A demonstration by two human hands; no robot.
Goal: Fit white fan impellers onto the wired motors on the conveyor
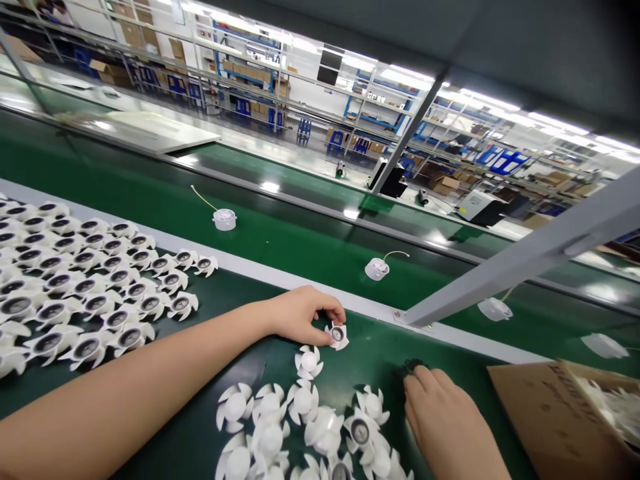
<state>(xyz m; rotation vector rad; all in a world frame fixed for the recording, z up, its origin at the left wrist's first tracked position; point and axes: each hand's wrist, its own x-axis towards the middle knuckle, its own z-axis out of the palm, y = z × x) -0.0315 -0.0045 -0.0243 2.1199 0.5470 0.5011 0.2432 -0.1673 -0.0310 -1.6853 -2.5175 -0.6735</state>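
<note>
My left hand reaches across the green table and pinches a small white fan impeller that rests on the surface with its dark hub up. My right hand lies lower right, its fingers curled over a small black part on the table. Between and below the hands lies a loose pile of white impellers, most of them hub down.
Rows of impellers with dark hubs up fill the table's left. A cardboard box with white parts stands at the right. Beyond a grey rail, a green conveyor carries white round parts with wires. A slanted metal bar crosses the right.
</note>
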